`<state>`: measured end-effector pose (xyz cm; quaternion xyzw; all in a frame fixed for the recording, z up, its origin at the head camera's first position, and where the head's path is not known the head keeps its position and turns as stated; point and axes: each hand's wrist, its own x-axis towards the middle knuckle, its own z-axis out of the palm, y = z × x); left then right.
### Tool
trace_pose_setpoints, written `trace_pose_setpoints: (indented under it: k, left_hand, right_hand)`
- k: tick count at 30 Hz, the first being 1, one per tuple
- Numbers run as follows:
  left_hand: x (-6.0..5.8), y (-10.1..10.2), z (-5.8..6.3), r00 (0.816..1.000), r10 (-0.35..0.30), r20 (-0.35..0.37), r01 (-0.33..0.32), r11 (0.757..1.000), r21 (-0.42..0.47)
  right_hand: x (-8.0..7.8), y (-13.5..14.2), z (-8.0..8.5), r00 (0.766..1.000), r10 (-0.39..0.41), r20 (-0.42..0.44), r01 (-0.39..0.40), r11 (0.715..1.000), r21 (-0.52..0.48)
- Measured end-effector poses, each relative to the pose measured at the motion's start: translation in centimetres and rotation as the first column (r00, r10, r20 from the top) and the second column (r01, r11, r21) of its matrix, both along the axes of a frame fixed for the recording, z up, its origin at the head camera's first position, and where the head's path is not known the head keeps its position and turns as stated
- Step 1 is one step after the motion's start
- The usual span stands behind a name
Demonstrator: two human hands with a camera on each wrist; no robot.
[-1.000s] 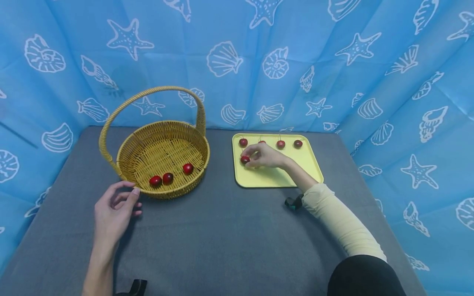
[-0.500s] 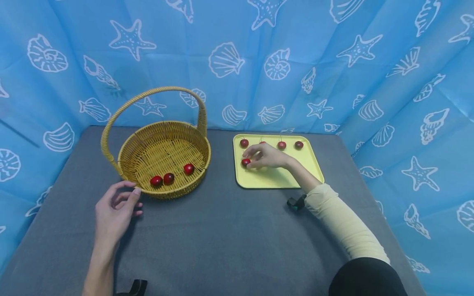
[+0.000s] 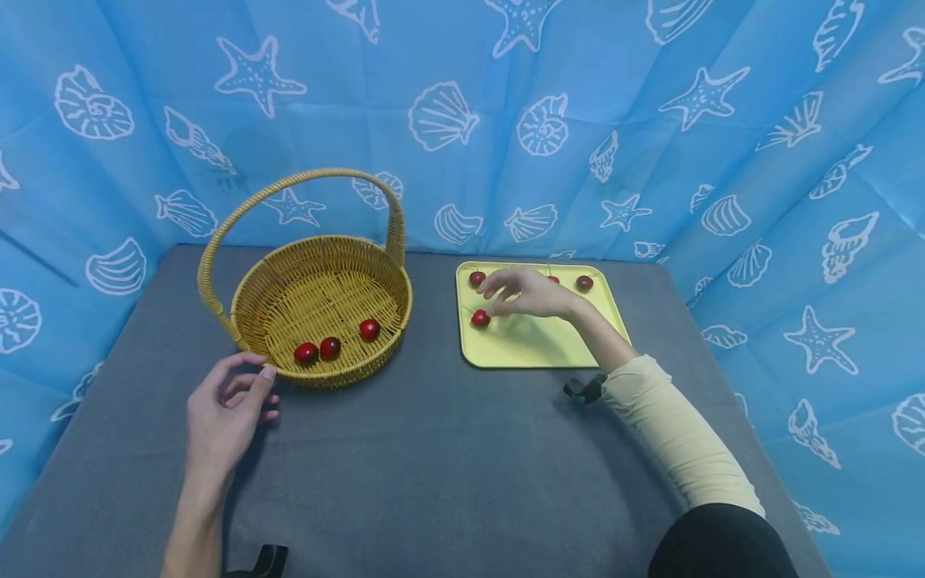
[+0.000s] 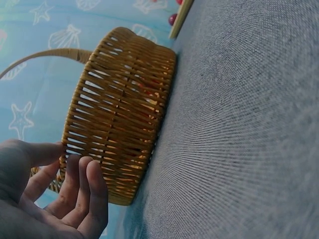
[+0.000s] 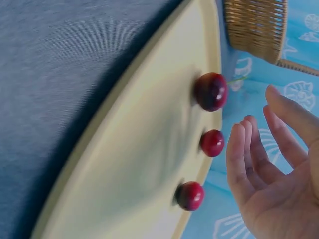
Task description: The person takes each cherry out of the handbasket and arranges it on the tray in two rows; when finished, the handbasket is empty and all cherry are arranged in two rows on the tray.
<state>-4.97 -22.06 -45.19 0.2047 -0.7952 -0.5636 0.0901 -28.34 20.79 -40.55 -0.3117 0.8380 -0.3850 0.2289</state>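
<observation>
At the near left side of a yellow wicker basket, my left hand pinches the rim between thumb and fingers, as the left wrist view shows on the woven wall. Three red cherries lie inside, one of them a dark cherry. Over the pale yellow tray hovers my right hand, its fingers loosely bent and holding nothing. Just below its fingertips a stemmed cherry rests on the tray; the right wrist view shows this cherry apart from the fingers.
Along the tray's back edge sit more cherries, including one at the left and one at the right; my right hand covers part of that row. A grey cloth covers the table. Behind hangs a blue shell-patterned curtain.
My right hand has let go of the front cherry, which stays on the tray slightly nearer to me, and has lifted back and right. The left hand has kept its place at the basket rim.
</observation>
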Motion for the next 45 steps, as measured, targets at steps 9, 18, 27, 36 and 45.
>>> trace_pose_setpoints:
  k: [9, 18, 27, 36, 45]
  left_hand:
    - [-0.1, 0.0, 0.0, 1.0, 0.0, -0.005, 0.0, 1.0, 0.01]
    - [0.0, 0.0, 0.1, 1.0, 0.001, 0.004, -0.001, 1.0, 0.01]
    - [0.1, 0.2, 0.0, 0.999, 0.003, -0.051, -0.003, 1.0, 0.005]
    - [0.0, 0.2, -0.1, 0.999, 0.012, -0.05, -0.012, 1.0, 0.012]
    - [0.1, 0.2, -0.1, 0.998, 0.011, -0.055, -0.01, 1.0, 0.007]
  right_hand:
    - [0.6, -1.5, 1.8, 0.999, 0.012, -0.045, -0.013, 1.0, -0.028]
    - [1.5, -4.3, 4.3, 0.995, 0.072, -0.063, -0.078, 0.992, -0.096]
    - [1.9, -8.1, 5.7, 0.99, 0.134, -0.054, -0.141, 0.977, -0.16]
    - [1.6, -12.5, 6.3, 0.968, 0.247, -0.044, -0.251, 0.949, -0.189]
    - [1.2, -18.2, 6.8, 0.933, 0.359, -0.033, -0.359, 0.917, -0.172]
